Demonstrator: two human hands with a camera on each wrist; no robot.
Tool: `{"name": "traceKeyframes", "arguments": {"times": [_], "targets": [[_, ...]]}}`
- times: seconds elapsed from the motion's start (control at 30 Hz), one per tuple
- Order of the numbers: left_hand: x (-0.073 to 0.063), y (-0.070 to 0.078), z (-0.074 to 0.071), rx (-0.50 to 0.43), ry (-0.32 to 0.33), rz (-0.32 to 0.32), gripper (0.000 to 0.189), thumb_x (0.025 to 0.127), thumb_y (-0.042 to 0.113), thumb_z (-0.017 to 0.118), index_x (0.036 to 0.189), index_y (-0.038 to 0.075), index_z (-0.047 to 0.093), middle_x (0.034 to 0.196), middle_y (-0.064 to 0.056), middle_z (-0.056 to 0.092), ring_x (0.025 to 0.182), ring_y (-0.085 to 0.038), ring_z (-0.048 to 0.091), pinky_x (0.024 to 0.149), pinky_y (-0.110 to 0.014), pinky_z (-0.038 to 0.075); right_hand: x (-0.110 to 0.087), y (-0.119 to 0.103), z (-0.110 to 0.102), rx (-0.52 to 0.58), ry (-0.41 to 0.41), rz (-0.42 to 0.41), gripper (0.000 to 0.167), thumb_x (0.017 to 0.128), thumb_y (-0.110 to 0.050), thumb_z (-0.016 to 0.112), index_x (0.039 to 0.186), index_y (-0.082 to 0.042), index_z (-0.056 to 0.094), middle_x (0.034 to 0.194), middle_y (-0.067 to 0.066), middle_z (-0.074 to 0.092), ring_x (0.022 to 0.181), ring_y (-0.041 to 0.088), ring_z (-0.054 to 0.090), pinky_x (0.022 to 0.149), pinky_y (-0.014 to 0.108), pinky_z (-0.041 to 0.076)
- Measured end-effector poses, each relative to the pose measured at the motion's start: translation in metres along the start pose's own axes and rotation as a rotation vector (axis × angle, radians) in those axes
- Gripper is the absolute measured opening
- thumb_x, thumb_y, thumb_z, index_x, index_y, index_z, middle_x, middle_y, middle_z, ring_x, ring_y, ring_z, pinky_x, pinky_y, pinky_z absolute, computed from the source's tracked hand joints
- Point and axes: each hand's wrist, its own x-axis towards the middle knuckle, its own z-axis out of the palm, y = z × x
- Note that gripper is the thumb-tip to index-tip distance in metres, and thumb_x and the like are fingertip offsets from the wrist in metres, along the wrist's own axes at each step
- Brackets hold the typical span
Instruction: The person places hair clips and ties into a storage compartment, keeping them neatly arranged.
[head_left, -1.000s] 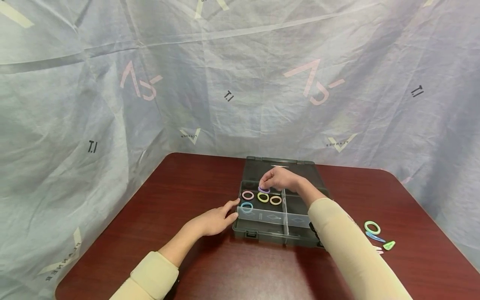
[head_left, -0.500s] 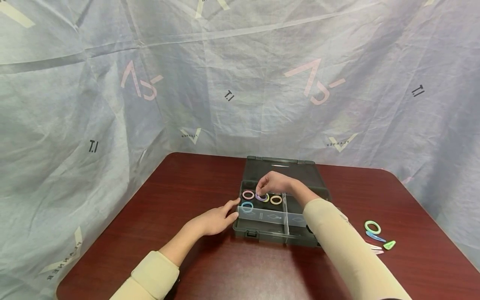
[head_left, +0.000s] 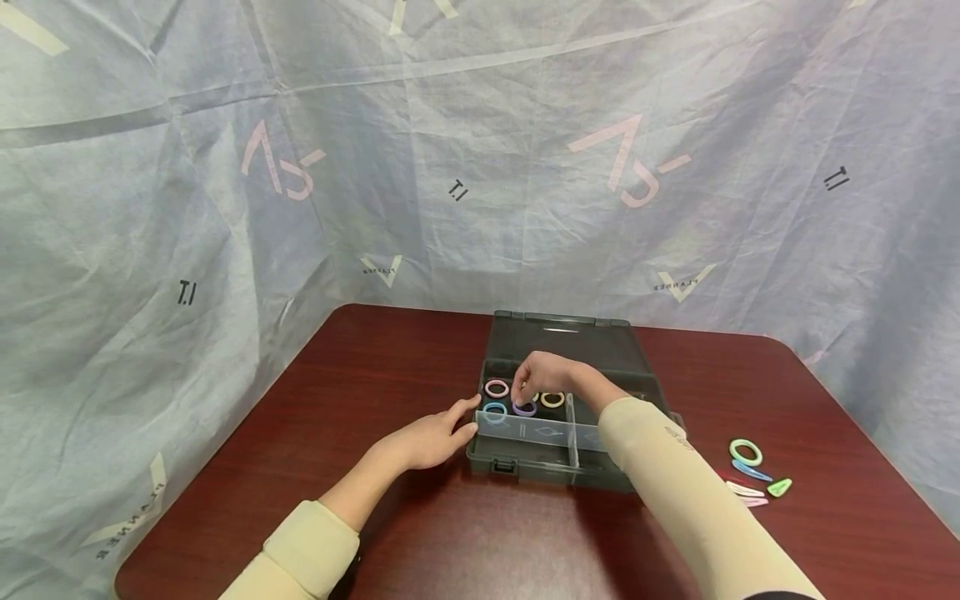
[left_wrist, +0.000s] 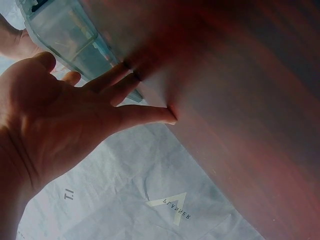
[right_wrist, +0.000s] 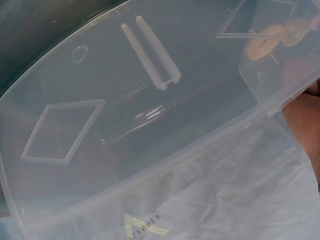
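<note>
In the head view my right hand [head_left: 542, 375] reaches down into the back left compartment of a dark see-through organizer box [head_left: 502, 467], fingertips pinching a purple hair tie [head_left: 526, 411]. Around it in that compartment lie a pink hair tie [head_left: 497, 389], a blue hair tie [head_left: 495, 408] and a yellow hair tie [head_left: 553, 400]. A yellow-green one is mostly hidden behind my fingers. My left hand [head_left: 431, 439] stays at the box's left side, fingers extended; in the left wrist view the fingers [left_wrist: 145, 115] spread beside the box wall. The right wrist view mostly shows a clear divider [right_wrist: 125, 115].
The box lid [head_left: 566, 342] lies back behind the box. To the right on the table [head_left: 847, 417] are a green hair tie [head_left: 746, 452], a blue hair clip [head_left: 752, 472], a green hair clip [head_left: 780, 487] and pale pink clips [head_left: 745, 490]. A fabric sheet [head_left: 480, 150] hangs behind.
My right hand has moved the purple hair tie from the back of the compartment toward its front, near the divider. The left hand keeps its place.
</note>
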Motion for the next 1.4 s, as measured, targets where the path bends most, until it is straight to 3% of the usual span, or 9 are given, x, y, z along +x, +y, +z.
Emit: {"name": "traceKeyframes", "arguments": {"times": [0.5, 0.8, 0.93, 1.07, 1.13, 1.3, 1.4], "targets": [[0.000, -0.002, 0.003, -0.008, -0.014, -0.003, 0.059, 0.109, 0.044, 0.040, 0.163, 0.029, 0.021, 0.156, -0.013, 0.042, 0.135, -0.031, 0.051, 0.110, -0.053, 0.038, 0.000, 0.002, 0.003, -0.034, 0.002, 0.010, 0.006, 0.091, -0.011, 0.077, 0.088, -0.012, 0.082, 0.095, -0.004, 0.075, 0.092, 0.010, 0.065, 0.085, 0.036, 0.053], [-0.001, 0.000, 0.001, -0.009, -0.020, 0.003, 0.060, 0.109, 0.044, 0.041, 0.163, 0.028, 0.021, 0.156, -0.013, 0.042, 0.135, -0.031, 0.050, 0.111, -0.053, 0.037, -0.005, 0.003, -0.010, 0.060, 0.078, -0.011, 0.013, 0.093, -0.014, 0.075, 0.101, -0.007, 0.081, 0.101, -0.002, 0.074, 0.092, 0.016, 0.066, 0.087, 0.044, 0.053], [-0.001, 0.001, -0.001, -0.008, -0.007, 0.003, 0.059, 0.109, 0.042, 0.042, 0.163, 0.027, 0.021, 0.155, -0.014, 0.042, 0.136, -0.031, 0.049, 0.111, -0.052, 0.037, -0.011, 0.004, -0.021, 0.093, 0.101, -0.022, 0.020, 0.095, -0.019, 0.074, 0.108, -0.006, 0.080, 0.102, -0.002, 0.074, 0.080, 0.014, 0.060, 0.072, 0.036, 0.051], [-0.001, 0.001, -0.001, 0.000, -0.003, 0.001, 0.059, 0.109, 0.043, 0.041, 0.163, 0.027, 0.022, 0.156, -0.014, 0.041, 0.136, -0.031, 0.049, 0.111, -0.052, 0.037, -0.017, 0.011, -0.032, 0.168, 0.114, -0.031, 0.025, 0.095, -0.022, 0.074, 0.113, -0.005, 0.078, 0.103, 0.002, 0.074, 0.056, 0.014, 0.035, 0.056, 0.033, 0.035], [-0.001, 0.001, -0.001, -0.001, -0.002, 0.004, 0.059, 0.109, 0.043, 0.042, 0.163, 0.028, 0.022, 0.156, -0.014, 0.041, 0.136, -0.031, 0.049, 0.111, -0.052, 0.037, -0.022, 0.015, -0.037, 0.199, 0.123, -0.034, 0.023, 0.095, -0.023, 0.074, 0.112, -0.007, 0.078, 0.106, 0.003, 0.074, 0.054, 0.013, 0.028, 0.054, 0.033, 0.033], [-0.001, 0.000, -0.001, 0.001, 0.002, 0.017, 0.059, 0.109, 0.042, 0.042, 0.163, 0.027, 0.022, 0.156, -0.014, 0.042, 0.136, -0.032, 0.049, 0.111, -0.052, 0.037, -0.043, 0.030, -0.049, 0.243, 0.164, -0.017, 0.018, 0.097, -0.023, 0.071, 0.110, -0.013, 0.079, 0.121, 0.009, 0.070, 0.065, 0.008, 0.040, 0.063, 0.037, 0.041], [-0.002, -0.001, -0.001, 0.006, -0.001, 0.017, 0.059, 0.109, 0.043, 0.041, 0.163, 0.027, 0.021, 0.157, -0.013, 0.041, 0.137, -0.031, 0.048, 0.111, -0.052, 0.036, -0.056, 0.043, -0.055, 0.287, 0.194, 0.011, 0.023, 0.097, -0.023, 0.071, 0.114, -0.008, 0.077, 0.114, 0.010, 0.071, 0.057, 0.009, 0.036, 0.059, 0.035, 0.038]]}}
